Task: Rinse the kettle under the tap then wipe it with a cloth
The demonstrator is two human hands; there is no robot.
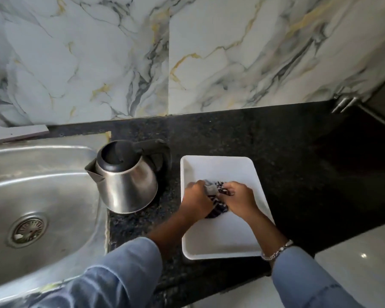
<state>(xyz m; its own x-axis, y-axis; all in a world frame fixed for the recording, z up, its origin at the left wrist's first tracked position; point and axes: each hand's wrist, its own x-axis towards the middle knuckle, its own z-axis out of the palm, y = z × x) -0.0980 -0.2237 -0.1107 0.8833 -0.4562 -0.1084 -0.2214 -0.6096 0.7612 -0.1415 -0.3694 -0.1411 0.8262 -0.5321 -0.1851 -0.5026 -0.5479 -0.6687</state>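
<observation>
A steel kettle [126,181] with a black rim and black handle stands upright on the dark counter, at the sink's right edge, its spout toward the basin. To its right lies a white tray [218,165]. Over the tray a dark-and-white patterned cloth [218,193] is bunched up between both hands. My left hand [197,200] grips its left side and my right hand [239,197] grips its right side. Most of the cloth is hidden by my fingers. Both hands are well clear of the kettle.
A stainless sink [38,196] with a round drain [27,228] fills the left. The black granite counter [298,152] runs along a marble-patterned wall. A metal fitting [345,103] sticks out at the far right. The counter's front edge is just below the tray.
</observation>
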